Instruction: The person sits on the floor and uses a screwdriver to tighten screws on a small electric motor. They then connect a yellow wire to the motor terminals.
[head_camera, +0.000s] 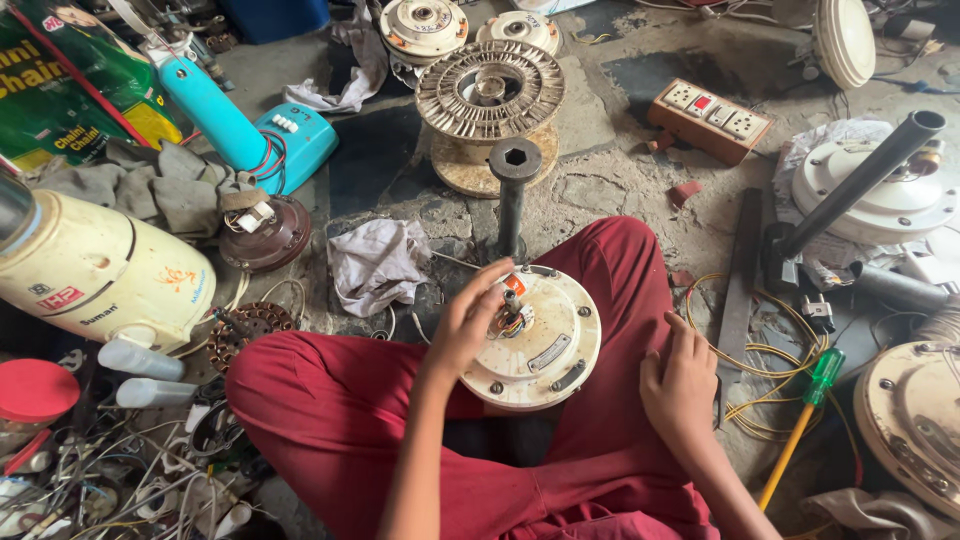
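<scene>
Nearest to view are the person's crossed legs in dark red trousers (340, 400), folded on the bare concrete floor (590, 190). Propped between the knees is a round cream-coloured metal fan motor housing (545, 345), tilted so its flat face looks up. A short stub shaft (511, 300) with a small bunch of coloured wires (512, 322) sticks out of its centre.

The left hand (465, 325) rests on the housing's left rim, its fingers (490, 280) curled in toward the shaft and wires; whether the tips actually pinch anything I cannot tell. The right hand (680, 385) lies loosely spread on the right thigh, holding nothing, just beside the housing's right edge. So the shaft sits right at the left fingertips, its long axis pointing up out of the disc face, and the left hand is plainly the nearer one.

On the floor beyond the knees stands a dark upright steel pipe with a hexagonal socket top (514, 185), a crumpled grey rag (378, 262) to its left, and a wound stator ring (490, 90) behind. A screwdriver with a green and yellow handle (800, 425) lies toward the floor's right side among loose yellow wires (745, 350).
</scene>
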